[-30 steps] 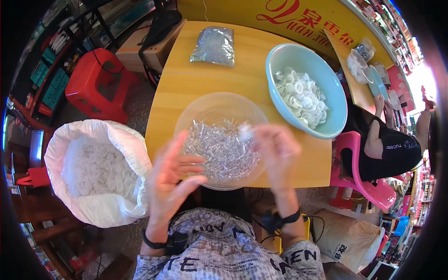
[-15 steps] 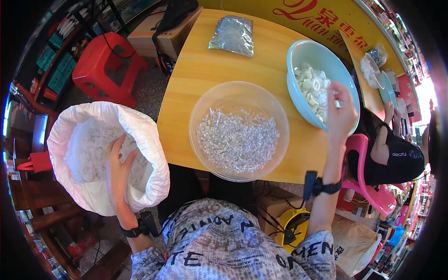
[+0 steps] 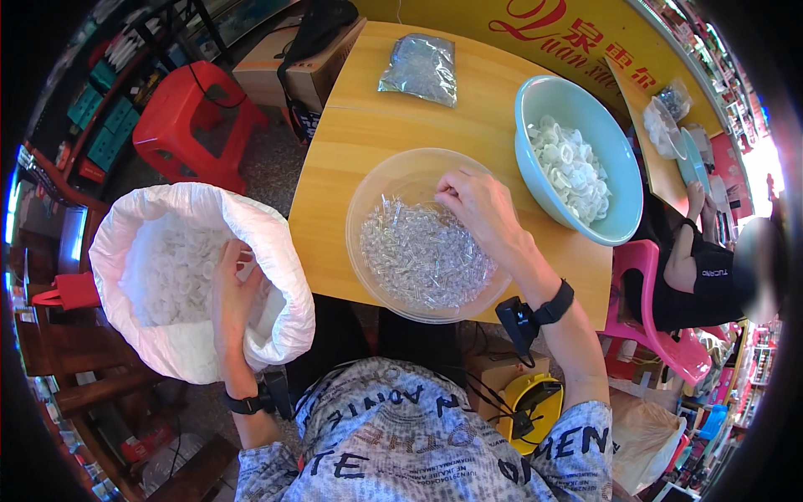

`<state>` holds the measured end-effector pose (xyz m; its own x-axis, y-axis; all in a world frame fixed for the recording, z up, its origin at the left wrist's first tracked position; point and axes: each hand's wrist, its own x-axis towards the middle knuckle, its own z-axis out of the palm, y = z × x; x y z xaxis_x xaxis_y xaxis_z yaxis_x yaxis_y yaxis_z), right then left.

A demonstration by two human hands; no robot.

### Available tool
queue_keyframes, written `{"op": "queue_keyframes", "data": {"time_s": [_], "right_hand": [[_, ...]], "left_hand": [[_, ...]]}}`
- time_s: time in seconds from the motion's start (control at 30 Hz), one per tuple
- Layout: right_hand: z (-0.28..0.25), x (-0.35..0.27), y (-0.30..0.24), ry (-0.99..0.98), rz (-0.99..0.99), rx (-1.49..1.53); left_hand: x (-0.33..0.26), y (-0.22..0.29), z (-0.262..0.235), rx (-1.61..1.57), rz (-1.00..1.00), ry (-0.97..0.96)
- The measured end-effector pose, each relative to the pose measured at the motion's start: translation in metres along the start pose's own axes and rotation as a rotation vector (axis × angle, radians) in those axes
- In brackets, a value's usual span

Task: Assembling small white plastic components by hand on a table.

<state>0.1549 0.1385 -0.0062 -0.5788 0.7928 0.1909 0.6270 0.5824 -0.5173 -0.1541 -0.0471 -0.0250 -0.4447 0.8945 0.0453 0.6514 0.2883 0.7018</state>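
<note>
My left hand [image 3: 234, 289] is inside the mouth of a white woven sack [image 3: 138, 347]. Its fingers curl toward the thumb; whatever they hold is hard to make out. Small white, ring-like plastic pieces [image 3: 171, 280] fill the sack. Over the far right part of a round translucent tub [image 3: 364, 289], my right hand [image 3: 478, 205] has its fingertips pinched together; what is in them is hidden. Below it lie many small clear plastic pieces [image 3: 422, 259]. A light blue basin [image 3: 615, 142] to the right contains white cap-like rings [image 3: 570, 171].
Tub and basin stand on a yellow wooden table [image 3: 335, 167]. A silvery clear packet [image 3: 420, 69] lies toward its far edge. A red stool [image 3: 192, 125] is beyond the sack, and a pink chair [image 3: 640, 293] with a seated person [image 3: 698, 280] is at right.
My right hand has moved left from the blue basin to above the translucent tub. Inside the sack, my left hand has shifted slightly right and its spread fingers have curled in.
</note>
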Motion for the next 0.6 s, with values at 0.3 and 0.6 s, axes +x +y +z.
{"op": "queue_keyframes", "data": {"time_s": [0.3,0.6], "right_hand": [[0.005,0.011,-0.003,-0.13,0.007,-0.018],[-0.023,-0.001,-0.022,-0.146,0.202,0.35]], "left_hand": [[-0.004,0.002,-0.008,-0.081,0.061,0.065],[-0.036,0.025,-0.032,-0.659,0.048,0.187]]}}
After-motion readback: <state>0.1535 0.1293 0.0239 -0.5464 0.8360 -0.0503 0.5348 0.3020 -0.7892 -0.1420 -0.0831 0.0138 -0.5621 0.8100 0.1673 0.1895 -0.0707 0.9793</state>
